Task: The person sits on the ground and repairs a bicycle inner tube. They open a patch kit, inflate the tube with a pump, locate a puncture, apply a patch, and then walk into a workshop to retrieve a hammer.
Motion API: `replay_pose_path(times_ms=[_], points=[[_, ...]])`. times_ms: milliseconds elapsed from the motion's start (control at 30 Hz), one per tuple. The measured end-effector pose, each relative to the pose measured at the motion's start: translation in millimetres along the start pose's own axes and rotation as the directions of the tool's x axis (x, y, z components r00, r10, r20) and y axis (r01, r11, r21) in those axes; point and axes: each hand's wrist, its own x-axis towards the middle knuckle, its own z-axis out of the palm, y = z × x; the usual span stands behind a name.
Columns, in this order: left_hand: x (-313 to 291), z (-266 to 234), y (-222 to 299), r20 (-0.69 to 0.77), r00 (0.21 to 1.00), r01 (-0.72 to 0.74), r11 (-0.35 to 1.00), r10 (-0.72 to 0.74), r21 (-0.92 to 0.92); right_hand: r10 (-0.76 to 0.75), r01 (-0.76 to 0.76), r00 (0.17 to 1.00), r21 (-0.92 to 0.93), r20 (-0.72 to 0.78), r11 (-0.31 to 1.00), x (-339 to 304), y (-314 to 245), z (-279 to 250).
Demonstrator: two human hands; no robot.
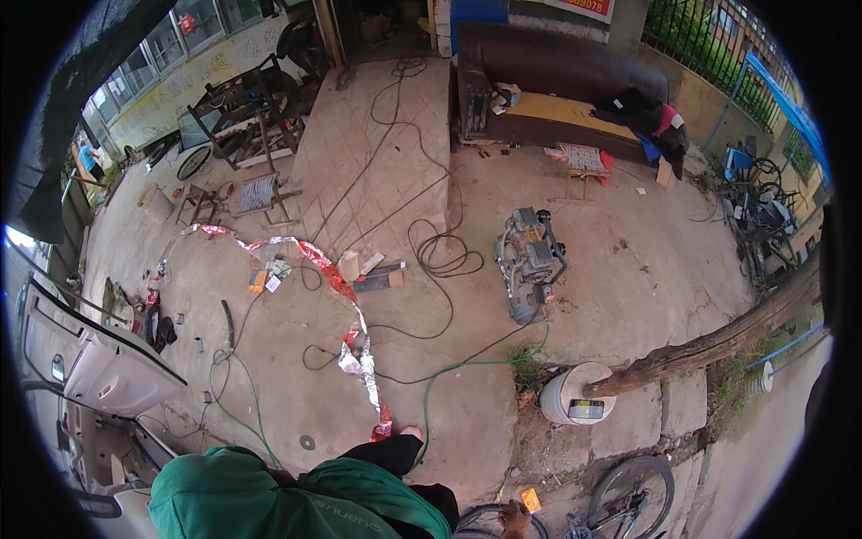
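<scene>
At the bottom edge, my right hand (514, 519) is closed, its fingers against a small orange box (532, 499) that it appears to hold. Right beside the hand, a bicycle tyre (480, 514) curves up from the lower edge, mostly cut off. Another bicycle wheel (631, 497) with a dark tyre lies farther right. Green clothing (220, 499) fills the lower left of the view, and a black trouser leg (386, 454) with a foot reaches forward from it. My left hand does not show.
A greasy air compressor (530, 260) stands on the concrete, with a green hose (476, 361) nearby. Red-and-silver tape (334, 274) and black cables (440, 256) cross the ground. A phone (586, 410) rests on a white bucket (555, 395) beside a slanting wooden pole (718, 337). An open vehicle door (121, 373) is left.
</scene>
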Motion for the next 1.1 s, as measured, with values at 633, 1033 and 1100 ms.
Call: replay_pose_path(times_ms=[633, 1033, 1100], points=[[-74.9, 8.0, 191.0, -0.066, 0.992, 0.062, 0.871, -0.108, -0.487, 0.337, -0.202, 0.930, -0.557, 0.150, 0.805, 142.7, -254.1, 119.4], [-33.4, -87.9, 220.2, -0.029, 0.991, 0.079, 0.735, -0.133, -0.674, 0.281, -0.161, 0.958, -0.707, 0.055, 0.688, 167.1, -400.6, 406.4], [-23.0, -114.9, 212.0, -0.027, 0.989, 0.083, 0.711, -0.143, -0.698, 0.335, -0.187, 0.940, -0.729, 0.062, 0.659, 161.0, -405.8, 461.1]])
